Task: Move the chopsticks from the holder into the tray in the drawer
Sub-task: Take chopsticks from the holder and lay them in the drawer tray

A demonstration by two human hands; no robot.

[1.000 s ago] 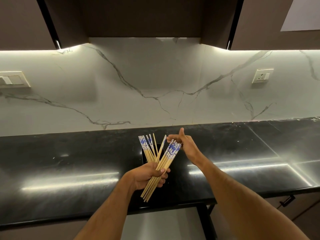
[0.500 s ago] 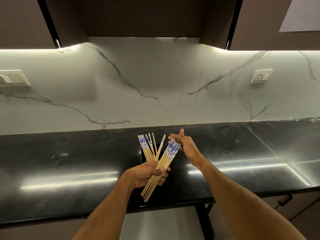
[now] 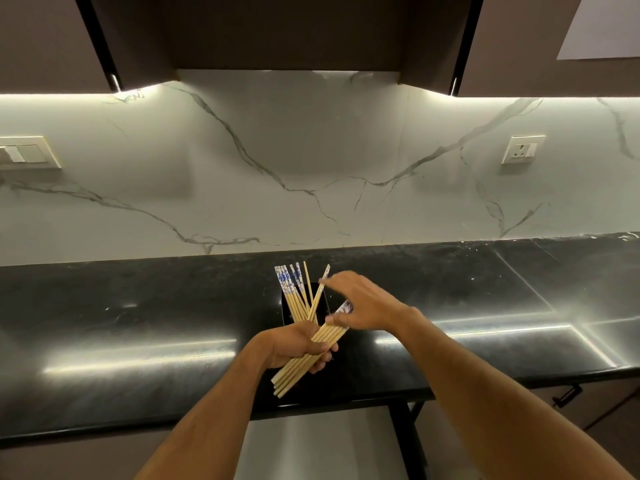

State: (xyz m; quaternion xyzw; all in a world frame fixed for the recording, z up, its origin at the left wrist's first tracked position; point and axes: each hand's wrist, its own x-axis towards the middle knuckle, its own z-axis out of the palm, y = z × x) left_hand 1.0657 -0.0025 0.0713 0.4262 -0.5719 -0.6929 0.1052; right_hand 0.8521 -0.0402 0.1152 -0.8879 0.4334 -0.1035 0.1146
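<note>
A black holder (image 3: pixel 289 311) stands on the dark countertop with several wooden chopsticks with blue-and-white tops (image 3: pixel 290 287) upright in it. My left hand (image 3: pixel 294 344) is shut on a slanted bundle of chopsticks (image 3: pixel 304 367) just in front of the holder. My right hand (image 3: pixel 360 304) hovers over the bundle's patterned tops, fingers spread and blurred, with nothing gripped in it. Below the counter edge, part of the open drawer (image 3: pixel 322 445) shows pale grey; no tray is visible in it.
The black countertop (image 3: pixel 138 327) runs the full width under a marble backsplash. A switch plate (image 3: pixel 24 152) is on the wall at left, a socket (image 3: pixel 521 150) at right. Dark cabinets hang overhead. A drawer handle (image 3: pixel 566 394) shows at lower right.
My right hand has let go of the bundle's tops and opened, moving slightly left over the holder. The bundle in my left hand now lies flatter.
</note>
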